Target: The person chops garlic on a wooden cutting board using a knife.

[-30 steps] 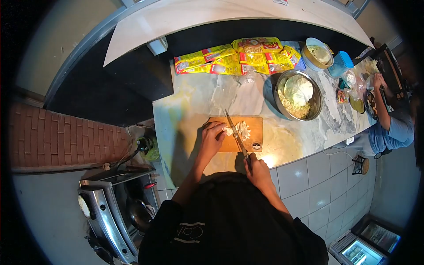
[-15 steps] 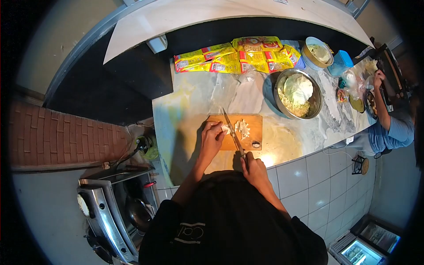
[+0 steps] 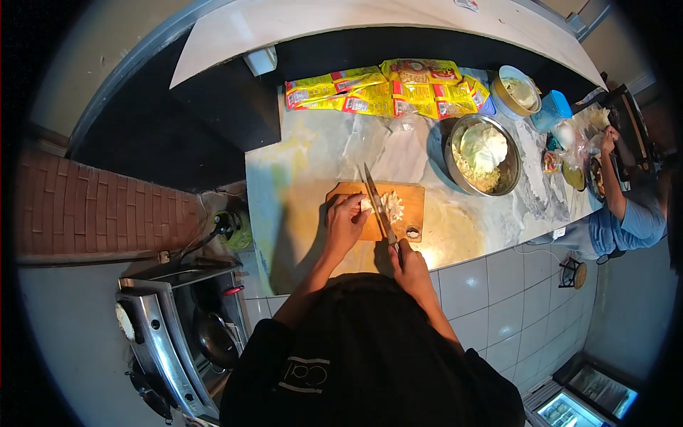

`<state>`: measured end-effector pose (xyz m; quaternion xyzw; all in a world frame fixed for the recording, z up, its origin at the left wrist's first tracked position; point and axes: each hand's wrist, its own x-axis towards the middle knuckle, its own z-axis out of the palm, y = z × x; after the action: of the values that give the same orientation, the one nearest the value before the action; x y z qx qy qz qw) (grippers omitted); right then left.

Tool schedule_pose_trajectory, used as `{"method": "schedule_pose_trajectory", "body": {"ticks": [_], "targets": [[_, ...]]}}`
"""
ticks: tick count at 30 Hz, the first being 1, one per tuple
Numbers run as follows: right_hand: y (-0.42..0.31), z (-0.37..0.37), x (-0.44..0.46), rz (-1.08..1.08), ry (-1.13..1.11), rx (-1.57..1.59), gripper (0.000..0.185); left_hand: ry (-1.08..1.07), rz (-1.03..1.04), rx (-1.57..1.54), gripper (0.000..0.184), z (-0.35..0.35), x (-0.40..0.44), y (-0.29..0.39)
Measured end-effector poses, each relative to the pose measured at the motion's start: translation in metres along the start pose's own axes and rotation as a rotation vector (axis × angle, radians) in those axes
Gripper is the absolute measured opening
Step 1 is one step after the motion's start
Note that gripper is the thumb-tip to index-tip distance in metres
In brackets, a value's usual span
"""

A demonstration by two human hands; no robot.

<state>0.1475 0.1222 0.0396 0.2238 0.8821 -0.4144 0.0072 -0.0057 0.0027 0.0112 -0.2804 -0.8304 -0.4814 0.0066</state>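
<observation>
My right hand [image 3: 410, 269] is wrapped round the handle of a long kitchen knife [image 3: 374, 191], its blade slanting across a wooden cutting board [image 3: 414, 199]. On the board's left side, my left hand [image 3: 346, 219] has its fingers bent and pressed on a pale piece of food [image 3: 366, 205] beside the blade. What kind of food it is I cannot make out. Cut pale pieces [image 3: 393, 207] lie just right of the knife. A small pale bit [image 3: 412, 233] sits near the board's lower right corner.
Right of the board stands a metal bowl [image 3: 511, 176] holding cabbage. Yellow packets [image 3: 370, 99] line the counter's back, near another bowl [image 3: 523, 108] and a blue container [image 3: 553, 109]. A co-worker [image 3: 626, 217] is at the far right. A stove [image 3: 160, 338] stands lower left.
The view has shifted slightly. The knife has moved a little away from me, and its blade points more steeply up. Both hands keep their grips.
</observation>
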Motion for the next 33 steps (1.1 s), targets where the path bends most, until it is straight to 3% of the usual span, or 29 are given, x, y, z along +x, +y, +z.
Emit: {"method": "schedule_pose_trajectory", "body": {"ticks": [3,10,19,28,33], "targets": [[0.001,0.009,0.002,0.001,-0.002,-0.017,0.024,-0.009,-0.108,-0.175,0.033,0.001,-0.001,0.002],[0.003,0.012,0.001,0.003,-0.064,-0.038,0.026,0.021,-0.244,-0.233,0.041,-0.007,0.001,0.001],[0.002,0.007,0.003,-0.012,-0.058,-0.001,0.023,-0.059,-0.113,-0.059,0.046,-0.012,0.003,0.004],[0.004,0.016,-0.001,0.002,-0.027,0.009,0.023,-0.109,-0.203,-0.254,0.046,-0.005,0.002,0.001],[0.002,0.018,-0.002,-0.001,-0.018,-0.025,0.023,-0.027,-0.033,-0.03,0.037,-0.017,0.003,-0.012]]}}
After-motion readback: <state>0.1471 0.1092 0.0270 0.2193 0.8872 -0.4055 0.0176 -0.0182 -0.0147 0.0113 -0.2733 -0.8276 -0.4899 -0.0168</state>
